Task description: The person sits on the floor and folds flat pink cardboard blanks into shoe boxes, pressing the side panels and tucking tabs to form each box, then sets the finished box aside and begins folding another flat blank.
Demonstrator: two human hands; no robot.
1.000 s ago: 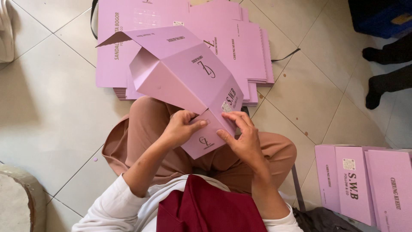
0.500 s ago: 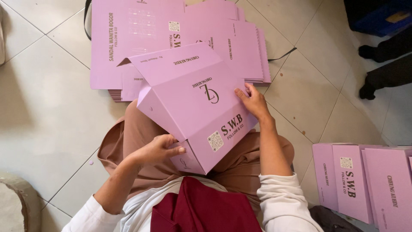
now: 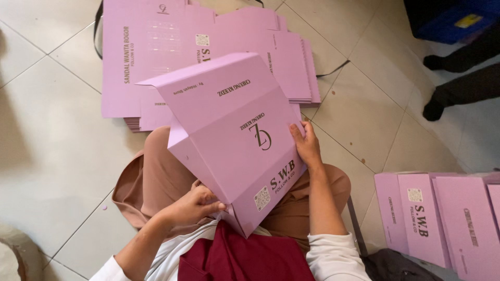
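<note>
The person wears a white long-sleeved top with both sleeves pushed up the forearms, a dark maroon cloth hanging at the chest at six o'clock, and loose tan-brown trousers. The hands are bare.

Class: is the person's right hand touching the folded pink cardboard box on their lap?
Touching: the head view shows the right hand pressed flat against the pink cardboard box.

Packing workroom: flat pink cartons (image 3: 156,62), folded boxes (image 3: 442,218), tiled floor (image 3: 47,156).
</note>
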